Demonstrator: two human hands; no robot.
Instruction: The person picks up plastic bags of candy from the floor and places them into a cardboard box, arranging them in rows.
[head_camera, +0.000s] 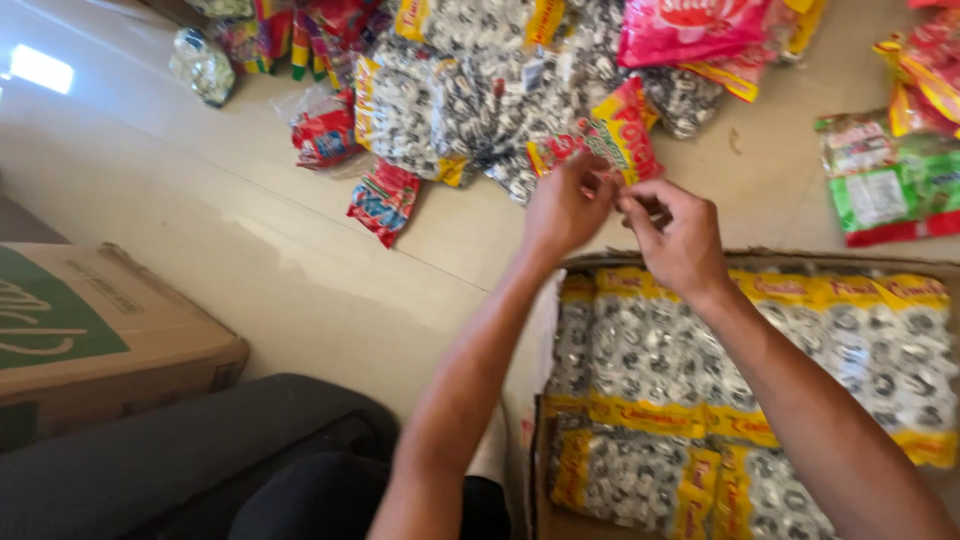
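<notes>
both hands pinch one candy packet at twelve o'clock: left hand and right hand gripping its yellow edge (likely to steady it), above the open box of similar packets.

Bare forearms, no sleeves; dark grey trousers.

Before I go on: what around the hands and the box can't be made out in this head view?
- What the left hand and right hand pinch: fingers cover it.
- Open cardboard box: cut off by right and bottom edges.
- Its candy packets: partly behind the forearms.
- Floor packets: motion-blurred.
</notes>
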